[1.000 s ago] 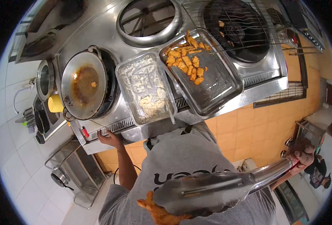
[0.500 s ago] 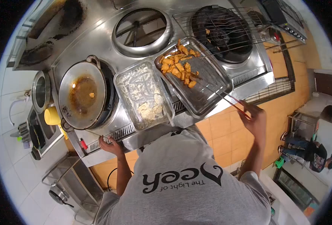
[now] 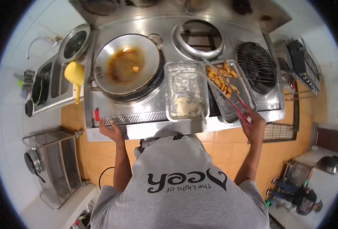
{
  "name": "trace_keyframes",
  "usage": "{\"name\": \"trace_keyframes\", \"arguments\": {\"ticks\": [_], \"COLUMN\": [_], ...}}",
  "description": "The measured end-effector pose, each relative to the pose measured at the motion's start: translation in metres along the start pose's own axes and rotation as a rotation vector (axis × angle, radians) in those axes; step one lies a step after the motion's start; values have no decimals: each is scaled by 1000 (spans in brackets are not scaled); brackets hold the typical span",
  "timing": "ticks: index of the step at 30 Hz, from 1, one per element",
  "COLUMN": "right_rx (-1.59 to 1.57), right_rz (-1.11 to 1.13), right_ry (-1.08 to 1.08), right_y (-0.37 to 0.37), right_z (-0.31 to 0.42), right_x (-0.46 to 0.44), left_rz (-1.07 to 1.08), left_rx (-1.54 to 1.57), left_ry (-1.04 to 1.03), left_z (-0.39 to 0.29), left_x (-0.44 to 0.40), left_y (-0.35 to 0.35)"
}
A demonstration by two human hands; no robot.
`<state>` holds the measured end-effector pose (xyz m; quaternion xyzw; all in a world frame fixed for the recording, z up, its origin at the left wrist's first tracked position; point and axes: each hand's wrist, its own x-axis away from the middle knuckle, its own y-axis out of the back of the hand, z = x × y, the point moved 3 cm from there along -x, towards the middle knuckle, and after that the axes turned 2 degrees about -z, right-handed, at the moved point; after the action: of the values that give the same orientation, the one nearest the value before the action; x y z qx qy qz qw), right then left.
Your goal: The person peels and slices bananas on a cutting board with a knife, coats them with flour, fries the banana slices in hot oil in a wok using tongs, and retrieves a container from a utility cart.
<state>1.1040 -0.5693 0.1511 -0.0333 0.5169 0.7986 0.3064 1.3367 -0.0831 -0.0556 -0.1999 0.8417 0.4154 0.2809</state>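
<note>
My right hand is closed on the red handles of metal tongs, whose arms are spread over the metal tray and its orange-brown fried pieces. Nothing shows between the tong tips. My left hand, fingers apart, rests at the stove's front edge by a red lighter. Left of the tray is a glass-like dish with pale floury batter and a utensil at its right side. A large wok holds brown oil and one small piece.
A round burner ring and a dark burner under a wire rack are behind the trays. On the left are a yellow dipper, a metal pot and a sink. Another person is far off at the lower right.
The tongs, held near the camera with a fried piece earlier, came down over the tray and now reach toward its left side, empty. The view has turned; my left hand stays at the stove edge.
</note>
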Motion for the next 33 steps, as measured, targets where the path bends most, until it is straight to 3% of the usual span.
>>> {"name": "trace_keyframes", "arguments": {"ticks": [4,9,17,20,23,26,27,33], "right_rx": [-64,0,54,-110,-240,-203,-175,11], "right_rz": [191,278,385,471,587,504,428,301], "right_ry": [65,181,37,74,-61,53,213,391], "right_y": [-95,-199,-231,-235,-227,-220,-218,-219], "right_z": [75,111,142,139,144,155,164,194], "right_x": [-55,-82,-85,-83,-70,-59,-55,-43], "left_rz": [-40,28,77,110,140,161,162,183], "left_rx": [109,168,229,247,280,284,265,313], "left_ry": [53,15,112,134,142,127,105,59], "left_z": [26,12,18,14,12,9,7,6], "left_x": [4,-2,-4,-6,-6,-10,-12,-13], "left_y": [-5,-3,-2,-1,-1,2,4,3]}}
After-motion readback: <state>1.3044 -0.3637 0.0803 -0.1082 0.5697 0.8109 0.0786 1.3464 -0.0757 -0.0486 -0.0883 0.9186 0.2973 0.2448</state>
